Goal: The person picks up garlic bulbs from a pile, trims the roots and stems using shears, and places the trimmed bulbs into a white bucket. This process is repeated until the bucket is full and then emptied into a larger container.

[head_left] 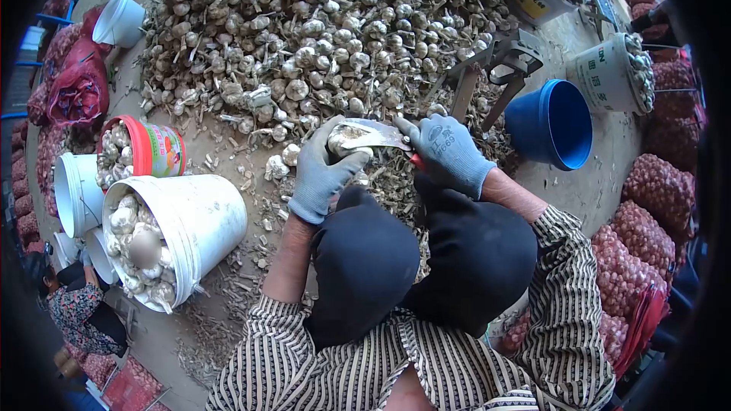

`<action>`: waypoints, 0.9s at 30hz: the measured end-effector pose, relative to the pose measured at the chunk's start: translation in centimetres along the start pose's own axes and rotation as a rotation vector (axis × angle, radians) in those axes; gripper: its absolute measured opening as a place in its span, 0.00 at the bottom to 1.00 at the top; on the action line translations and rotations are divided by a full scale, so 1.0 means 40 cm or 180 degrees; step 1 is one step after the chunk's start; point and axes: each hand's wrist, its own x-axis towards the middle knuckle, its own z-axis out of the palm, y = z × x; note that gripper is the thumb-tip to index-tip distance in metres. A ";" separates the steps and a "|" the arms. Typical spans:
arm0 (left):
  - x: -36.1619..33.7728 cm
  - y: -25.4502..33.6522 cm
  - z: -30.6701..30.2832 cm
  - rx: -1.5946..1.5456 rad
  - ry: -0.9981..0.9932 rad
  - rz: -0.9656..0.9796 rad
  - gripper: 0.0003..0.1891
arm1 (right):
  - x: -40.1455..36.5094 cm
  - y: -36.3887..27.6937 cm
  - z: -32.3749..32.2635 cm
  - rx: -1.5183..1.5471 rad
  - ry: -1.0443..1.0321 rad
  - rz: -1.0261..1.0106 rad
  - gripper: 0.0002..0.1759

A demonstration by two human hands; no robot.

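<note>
Over dark knees (365,259), the left hand (324,171) clasps a garlic bulb (346,141) and the right hand (445,154) grips a knife (377,135) laid on it, trimming, I'd say, so the cut needs that bulb held steady.

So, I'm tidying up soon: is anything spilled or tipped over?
The white bucket lies on its side, garlic at its mouth; the blue bucket is tipped too. Trimmings litter the floor by the left hand, which grips a bulb; the right hand grips a knife.

Concrete floor (601,175); garlic heap (320,23), buckets (205,221), mesh sacks (662,190) on it.
</note>
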 end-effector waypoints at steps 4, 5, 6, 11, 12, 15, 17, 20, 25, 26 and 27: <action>-0.025 0.063 -0.030 -0.1855 -0.0358 -0.0672 0.29 | -0.004 -0.008 -0.044 0.0045 -0.0062 -0.0224 0.34; -0.024 0.051 -0.052 -0.2085 -0.0639 -0.0725 0.30 | -0.003 -0.008 -0.053 -0.0007 0.0018 -0.0305 0.34; -0.022 0.048 -0.069 -0.2303 -0.0923 -0.0784 0.31 | -0.003 -0.011 -0.064 -0.0050 0.0098 -0.0387 0.33; -0.062 0.054 -0.106 -0.3044 -0.0811 -0.0429 0.40 | -0.015 -0.001 -0.122 -0.0140 0.0243 -0.0148 0.28; -0.062 0.081 -0.128 -0.3084 -0.1019 -0.0123 0.39 | -0.025 0.006 -0.127 0.0038 0.0579 -0.0179 0.28; -0.071 0.226 -0.128 -0.1487 0.0359 0.0640 0.36 | -0.036 -0.008 -0.187 0.0351 0.1146 -0.0123 0.27; -0.084 0.284 -0.146 -0.0562 0.1059 0.0915 0.35 | -0.036 -0.048 -0.258 0.0249 0.1278 -0.0206 0.27; -0.117 0.339 -0.160 0.0574 0.1982 0.1677 0.36 | -0.046 -0.119 -0.368 0.0028 0.1335 -0.0233 0.29; -0.207 0.415 -0.160 0.0981 0.2642 0.2188 0.38 | -0.078 -0.296 -0.463 0.0008 0.1424 -0.0380 0.30; -0.226 0.421 -0.163 0.1070 0.2722 0.2271 0.40 | -0.083 -0.324 -0.460 0.0077 0.1443 -0.0469 0.31; -0.254 0.442 -0.165 0.1461 0.2904 0.2337 0.40 | -0.088 -0.347 -0.444 0.0258 0.1493 -0.0512 0.31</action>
